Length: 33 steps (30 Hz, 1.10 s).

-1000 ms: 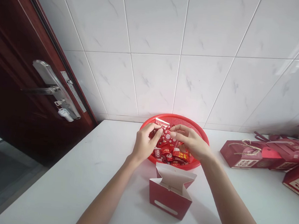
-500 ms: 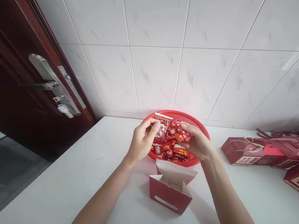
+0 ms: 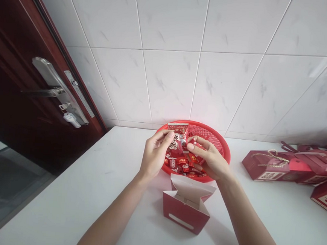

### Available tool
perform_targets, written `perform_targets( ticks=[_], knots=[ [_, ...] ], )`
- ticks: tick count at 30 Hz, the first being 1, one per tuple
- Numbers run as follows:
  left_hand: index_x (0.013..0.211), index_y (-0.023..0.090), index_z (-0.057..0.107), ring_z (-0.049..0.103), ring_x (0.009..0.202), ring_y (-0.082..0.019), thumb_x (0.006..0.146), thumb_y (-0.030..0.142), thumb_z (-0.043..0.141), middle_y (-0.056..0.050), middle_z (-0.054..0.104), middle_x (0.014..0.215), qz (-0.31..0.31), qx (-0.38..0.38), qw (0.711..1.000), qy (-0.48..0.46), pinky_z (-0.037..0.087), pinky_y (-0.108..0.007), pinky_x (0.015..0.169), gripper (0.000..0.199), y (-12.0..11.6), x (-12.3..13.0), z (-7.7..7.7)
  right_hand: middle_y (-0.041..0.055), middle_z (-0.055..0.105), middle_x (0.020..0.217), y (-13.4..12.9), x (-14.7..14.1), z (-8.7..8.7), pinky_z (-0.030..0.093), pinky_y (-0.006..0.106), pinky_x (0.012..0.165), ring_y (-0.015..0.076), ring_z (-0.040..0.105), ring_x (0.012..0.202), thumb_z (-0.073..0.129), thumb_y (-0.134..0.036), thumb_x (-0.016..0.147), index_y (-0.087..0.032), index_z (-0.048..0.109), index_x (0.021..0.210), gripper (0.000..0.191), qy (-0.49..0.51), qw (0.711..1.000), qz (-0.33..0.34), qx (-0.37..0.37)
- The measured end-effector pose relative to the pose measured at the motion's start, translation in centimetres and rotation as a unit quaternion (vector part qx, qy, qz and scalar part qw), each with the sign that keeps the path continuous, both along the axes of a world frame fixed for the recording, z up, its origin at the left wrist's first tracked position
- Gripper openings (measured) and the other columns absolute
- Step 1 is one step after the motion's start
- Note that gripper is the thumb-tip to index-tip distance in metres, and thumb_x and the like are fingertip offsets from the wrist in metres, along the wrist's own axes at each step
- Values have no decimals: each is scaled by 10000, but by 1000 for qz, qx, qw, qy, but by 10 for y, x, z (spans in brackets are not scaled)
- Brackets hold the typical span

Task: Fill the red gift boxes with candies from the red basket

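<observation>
"Forearms (image 3: 111,212) first?"
"They slant inward from the near edge, the box (image 3: 185,211) with its top spread between them."
"Left hand (image 3: 155,154)?"
"Thumb uppermost, pinching a packet (image 3: 176,150) over the basket (image 3: 211,138)."
"And the right hand (image 3: 211,156)?"
"Palm inward, thumb and forefinger clamped on a wrapper (image 3: 197,144), mostly hidden."
"Which way does the packet point?"
"Its visible side edge runs away from the person, slightly slanted. The thumb hides part, so I can't tell its full long axis."
"Looks?"
"Flat, dark red, pale panel, dark lettering too small to read."
</observation>
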<state>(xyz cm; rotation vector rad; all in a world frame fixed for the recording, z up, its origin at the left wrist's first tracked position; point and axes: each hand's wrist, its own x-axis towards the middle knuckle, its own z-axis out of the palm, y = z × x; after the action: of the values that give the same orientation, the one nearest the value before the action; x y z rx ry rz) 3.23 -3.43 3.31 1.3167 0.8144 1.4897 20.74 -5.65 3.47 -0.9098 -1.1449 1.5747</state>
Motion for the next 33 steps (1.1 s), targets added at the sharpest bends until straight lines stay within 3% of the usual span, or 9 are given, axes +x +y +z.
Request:
perform_targets(
  ticks=[7,11,15,17,20,22,24,28,33],
  knots=[
    [866,187,703,600,746,-173,883,524,712,-34,664,797,-4,26,998,56,501,-260,701,338,-15,-2,8,-37,565,709,-16,1,11,279,217,410,67,396,473,845,-448,758,-225,622,861,332,-57,992,-49,102],
    [934,198,718,666,781,-200,865,534,727,-75,725,949,6,42,999,17,550,-286,680,342,-17,-19,23,-26,543,704,-26,20,26,311,238,444,88,419,507,842,-405,762,-227,637,807,275,-105,984,-66,130],
    [900,201,728,608,539,-152,844,473,749,-77,736,869,-78,15,992,97,480,-252,470,279,-24,-43,40,-12,528,681,-40,39,40,318,257,467,103,427,534,805,-351,804,-215,648,738,218,-207,961,-33,181],
    [869,210,769,553,472,-133,871,389,714,-59,721,763,-132,10,969,207,415,-237,424,187,-29,-51,46,-2,534,682,-47,44,45,340,265,493,117,441,566,778,-340,828,-213,654,732,201,-254,945,-14,208],
    [918,259,829,585,538,-153,899,247,651,-39,726,729,-219,45,903,367,401,-238,474,180,-38,-55,49,9,547,688,-56,44,48,371,274,531,140,461,610,743,-333,850,-220,654,752,174,-295,929,12,224],
    [968,290,836,611,619,-170,912,202,631,-30,731,754,-272,78,855,435,410,-243,538,230,-42,-53,48,12,548,681,-60,42,47,371,274,523,147,456,609,712,-328,866,-226,656,771,150,-318,922,37,219],
    [859,276,831,579,609,-167,930,219,624,-23,688,707,-284,99,826,476,377,-251,543,226,-45,-49,45,-2,519,631,-65,40,47,340,265,480,135,421,560,682,-321,877,-231,640,767,149,-341,914,55,210],
    [529,216,635,481,501,-146,925,292,635,-11,575,586,-210,96,815,531,263,-283,483,404,-46,-40,35,-35,470,535,-72,35,47,263,254,411,108,348,465,623,-241,875,-233,585,735,145,-388,896,67,204],
    [765,233,726,600,622,-183,834,336,719,3,669,677,-231,53,800,552,346,-263,557,124,-43,-35,37,-37,449,590,-76,31,50,257,247,444,109,329,519,542,-157,861,-225,513,725,154,-458,862,58,211]
  ],
)
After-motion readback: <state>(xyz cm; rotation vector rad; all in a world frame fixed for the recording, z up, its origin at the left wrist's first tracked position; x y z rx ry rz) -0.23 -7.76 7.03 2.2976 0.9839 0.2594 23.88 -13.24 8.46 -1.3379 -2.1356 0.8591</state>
